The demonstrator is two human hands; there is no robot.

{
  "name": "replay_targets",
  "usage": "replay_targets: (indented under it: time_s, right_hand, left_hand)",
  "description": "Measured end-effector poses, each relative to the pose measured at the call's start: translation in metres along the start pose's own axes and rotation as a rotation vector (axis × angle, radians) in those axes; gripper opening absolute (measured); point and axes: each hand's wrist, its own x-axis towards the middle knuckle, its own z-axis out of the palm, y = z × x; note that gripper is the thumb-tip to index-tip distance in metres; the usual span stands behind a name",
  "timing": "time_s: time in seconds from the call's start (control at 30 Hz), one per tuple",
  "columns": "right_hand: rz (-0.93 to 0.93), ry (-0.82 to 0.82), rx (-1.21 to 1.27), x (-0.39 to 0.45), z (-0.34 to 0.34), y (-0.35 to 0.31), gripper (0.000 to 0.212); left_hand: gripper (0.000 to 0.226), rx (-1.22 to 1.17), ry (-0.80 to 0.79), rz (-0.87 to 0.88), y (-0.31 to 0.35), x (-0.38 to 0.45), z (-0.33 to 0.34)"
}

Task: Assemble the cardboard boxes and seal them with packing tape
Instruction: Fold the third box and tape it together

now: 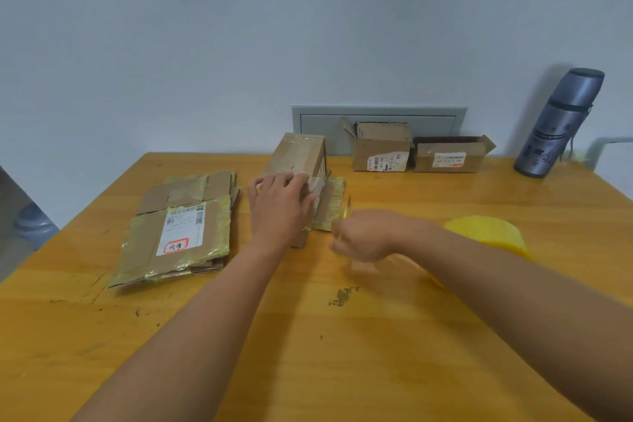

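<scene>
Left hand point(279, 204) flat, fingers straight, pressing near end of small brown cardboard box point(301, 158), mid yellow wooden tabletop point(308, 353). Right hand point(363, 236) pinching clear tape strip point(346, 212) from yellow packing tape roll point(486, 233) behind forearm. Judgement: keep strip taut, centre over flap seam, press down from box outward, avoid wrinkles.

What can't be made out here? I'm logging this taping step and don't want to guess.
- Head view: right hand is motion-blurred, so its grip on the clear tape strip is unclear.
- Tape roll is partly hidden behind the right forearm.
- Left hand covers the near face of the box.
- Label print on the flattened boxes is too small to read.
</scene>
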Motion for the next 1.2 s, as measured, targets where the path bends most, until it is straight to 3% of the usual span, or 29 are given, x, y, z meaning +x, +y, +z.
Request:
replay_targets:
  time_s: [0.13, 0.27, 0.37, 0.47, 0.5, 0.63, 0.77, 0.83, 1.0, 1.2]
  right_hand:
    - [-0.103, -0.209, -0.031, -0.013, 0.035, -0.026, 0.044]
    - [-0.098, -0.192, 0.108, -0.019, 0.031, -0.024, 0.037]
    - [-0.046, 0.137, 0.451, -0.016, 0.011, -0.016, 0.035]
    - [0.113, 0.519, 0.889, 0.011, 0.000, -0.010, 0.051]
    - [0.166, 0.567, 1.008, 0.022, -0.002, -0.010, 0.055]
    - [0.256, 0.594, 1.292, 0.054, -0.001, -0.018, 0.036]
    - [0.264, 0.627, 1.437, 0.073, 0.006, -0.026, 0.029]
    - [0.268, 0.663, 1.481, 0.079, 0.009, -0.027, 0.022]
    - [0.262, 0.846, 1.542, 0.083, 0.014, -0.020, 0.005]
    - [0.145, 1.107, 1.067, 0.086, 0.044, -0.021, 0.028]
  left_hand:
    - [0.033, -0.002, -0.031, 0.012, -0.002, -0.002, -0.003]
    - [0.037, -0.010, -0.089, 0.023, -0.005, 0.000, -0.008]
    - [0.042, -0.008, -0.116, 0.033, -0.007, -0.001, -0.010]
    - [0.043, -0.054, -0.105, 0.002, -0.009, -0.001, -0.011]
    - [0.039, -0.060, -0.102, 0.003, -0.009, 0.000, -0.012]
    - [0.027, -0.099, -0.082, 0.022, -0.017, 0.002, -0.007]
    - [0.033, -0.310, -0.116, -0.101, -0.028, 0.000, 0.002]
    - [0.036, -0.449, -0.123, -0.152, -0.027, -0.003, 0.003]
    - [0.051, -0.528, 0.003, -0.202, -0.022, -0.008, 0.005]
    - [0.073, -0.806, 0.074, -0.457, -0.010, -0.019, 0.014]
